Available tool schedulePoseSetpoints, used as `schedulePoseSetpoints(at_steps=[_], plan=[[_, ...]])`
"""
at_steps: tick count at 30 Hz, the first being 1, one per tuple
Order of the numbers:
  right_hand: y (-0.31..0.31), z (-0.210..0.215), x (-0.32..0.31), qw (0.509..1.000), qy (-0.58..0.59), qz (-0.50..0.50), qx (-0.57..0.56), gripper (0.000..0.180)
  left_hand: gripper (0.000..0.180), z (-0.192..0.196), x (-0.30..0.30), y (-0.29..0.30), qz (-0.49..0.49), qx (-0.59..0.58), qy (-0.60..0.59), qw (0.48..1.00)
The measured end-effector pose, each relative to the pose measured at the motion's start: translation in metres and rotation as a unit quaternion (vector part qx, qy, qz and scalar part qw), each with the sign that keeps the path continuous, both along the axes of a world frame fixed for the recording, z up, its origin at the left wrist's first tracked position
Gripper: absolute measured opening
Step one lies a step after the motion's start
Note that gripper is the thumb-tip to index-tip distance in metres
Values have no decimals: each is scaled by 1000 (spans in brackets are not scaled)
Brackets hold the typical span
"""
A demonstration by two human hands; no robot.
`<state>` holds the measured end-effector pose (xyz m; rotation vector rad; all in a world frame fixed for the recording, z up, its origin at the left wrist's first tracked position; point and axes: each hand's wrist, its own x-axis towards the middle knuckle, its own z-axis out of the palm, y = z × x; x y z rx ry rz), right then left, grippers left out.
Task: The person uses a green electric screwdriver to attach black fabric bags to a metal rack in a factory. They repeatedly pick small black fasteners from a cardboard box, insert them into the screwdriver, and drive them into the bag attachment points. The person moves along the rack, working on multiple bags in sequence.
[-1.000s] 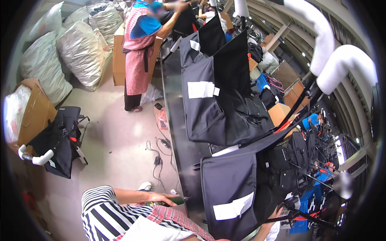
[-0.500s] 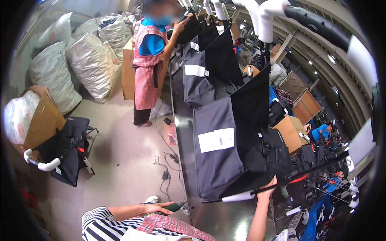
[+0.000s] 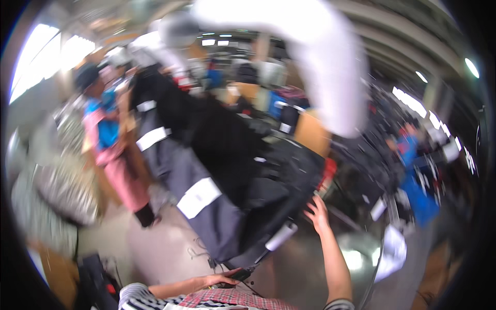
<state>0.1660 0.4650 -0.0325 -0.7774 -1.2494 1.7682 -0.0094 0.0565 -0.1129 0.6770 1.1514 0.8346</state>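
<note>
My left hand [image 3: 223,279] is wrapped round a dark hand-held tool [image 3: 242,274], low in the middle; its exact kind does not show. My right hand [image 3: 319,214] is open with its fingers spread, at the right side of a black-and-grey fabric stroller seat [image 3: 232,219] on a frame. Whether the fingertips touch the black fabric is blurred. A white label sheet [image 3: 199,197] lies on the grey panel. Below the fabric, a white sleeve [image 3: 281,236] wraps a dark tube. A large white-wrapped curved handle [image 3: 330,62] looms over the top, smeared by motion.
A shiny metal table [image 3: 305,276] carries the row of fabric seats. At left, a person in a pink apron [image 3: 121,165] stands by large white sacks [image 3: 67,191]. A cardboard box [image 3: 312,134] stands beyond the seat, and a person in blue [image 3: 407,147] is far right.
The view has swung to the right and blurred. My right hand has let go of the dark tube with the white sleeve and opened. My left hand keeps the dark tool.
</note>
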Motion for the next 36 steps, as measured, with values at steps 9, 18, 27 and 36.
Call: schedulePoseSetpoints(at_steps=[9,18,27,36], plan=[[76,-43,179,971,-169,-167,-36,71,84,33,19,71,-54,-149,-92,983],[365,-30,386,793,-369,-396,279,63,83,46,71,100,21,-103,-78,991],[441,54,358,823,-360,-342,275,76,82,44,87,88,69,-112,-89,987],[168,88,250,753,-320,-316,480,43,82,34,74,76,39,-64,-103,992]])
